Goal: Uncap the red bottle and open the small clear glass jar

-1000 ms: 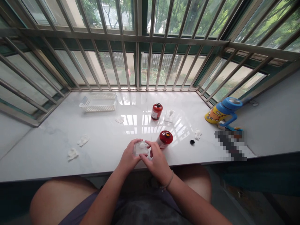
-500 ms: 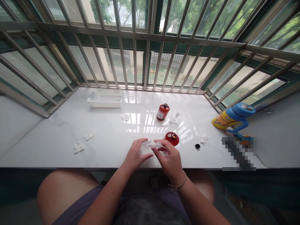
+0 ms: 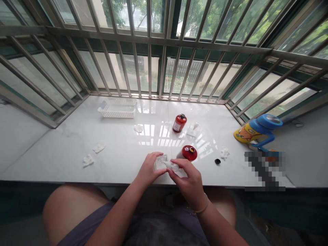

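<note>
My left hand [image 3: 150,169] is wrapped round a small clear container [image 3: 160,162] near the front edge of the white table. Beside it, my right hand [image 3: 189,177] pinches a crumpled white tissue [image 3: 172,165] at the container's right side. Just behind my right hand stands a red bottle [image 3: 189,152] without a cap, its neck open. A second red bottle [image 3: 179,123], with a dark top and a white label, is farther back. A black cap [image 3: 217,161] lies to the right.
White perforated basket [image 3: 118,109] at the back left. Crumpled tissues [image 3: 87,160] lie left, centre and right; a clear piece [image 3: 193,130] is by the labelled bottle. A blue and yellow flask [image 3: 256,129] stands right, near a pixelated dark object [image 3: 261,171]. Barred windows behind.
My right hand has moved slightly right and down with the tissue, away from the container's top. More of the container's inside now shows. The whole view has shifted slightly.
</note>
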`<state>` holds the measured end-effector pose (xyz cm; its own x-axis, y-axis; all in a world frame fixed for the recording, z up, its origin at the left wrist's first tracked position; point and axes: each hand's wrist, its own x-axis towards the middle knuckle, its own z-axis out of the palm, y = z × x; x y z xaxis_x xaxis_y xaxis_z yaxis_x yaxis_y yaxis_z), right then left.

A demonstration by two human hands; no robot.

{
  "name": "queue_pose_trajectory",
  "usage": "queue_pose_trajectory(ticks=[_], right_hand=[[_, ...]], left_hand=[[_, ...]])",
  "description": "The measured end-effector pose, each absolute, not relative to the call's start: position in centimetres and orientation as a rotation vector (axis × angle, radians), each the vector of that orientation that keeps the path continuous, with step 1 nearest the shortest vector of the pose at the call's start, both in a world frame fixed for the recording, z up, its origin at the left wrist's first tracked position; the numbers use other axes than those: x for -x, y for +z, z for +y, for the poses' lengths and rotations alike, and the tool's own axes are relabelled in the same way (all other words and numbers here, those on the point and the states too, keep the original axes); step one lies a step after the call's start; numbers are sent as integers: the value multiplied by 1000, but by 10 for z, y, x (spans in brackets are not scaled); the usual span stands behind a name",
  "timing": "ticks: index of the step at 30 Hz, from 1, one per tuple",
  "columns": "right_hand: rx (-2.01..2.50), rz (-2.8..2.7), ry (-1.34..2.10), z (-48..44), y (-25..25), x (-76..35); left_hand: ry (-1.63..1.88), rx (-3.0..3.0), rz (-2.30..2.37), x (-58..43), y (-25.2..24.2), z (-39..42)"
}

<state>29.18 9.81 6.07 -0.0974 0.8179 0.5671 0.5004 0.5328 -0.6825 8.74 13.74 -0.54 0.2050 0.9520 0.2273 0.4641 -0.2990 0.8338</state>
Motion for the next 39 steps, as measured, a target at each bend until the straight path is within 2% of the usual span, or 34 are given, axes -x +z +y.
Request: queue_pose_trajectory(ticks=[16,39], right_hand=[[995,-1858,180,91,65,-294],[1040,-1881,138,92,64,-293]], left_hand=[[1016,-1842,1306,-87,-4,136],[1013,-1838,1309,-87,-1,137]])
